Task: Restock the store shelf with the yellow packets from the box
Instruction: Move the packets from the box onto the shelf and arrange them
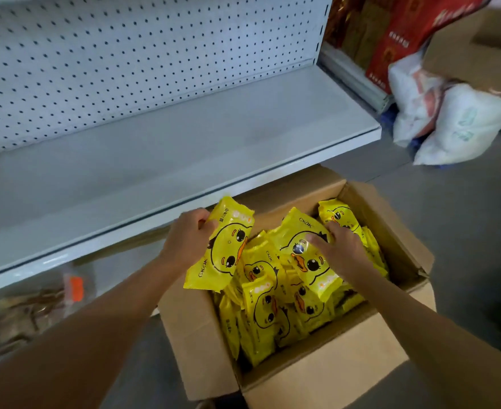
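Down at the open cardboard box, the left hand grips one yellow packet by its upper left edge, fingers curled round it, lifting it above the box's far left corner. The right hand rests on a second packet, fingers bent over its top edge; whether it truly grips cannot be told. Both packets bear a cartoon duck face and the word "ckak". More packets of the same print stand packed inside the box, which sits on the floor just near of the white shelf. Behind the shelf rises a pegboard back panel. Far right, red cartons with unreadable writing stand beside white sacks.
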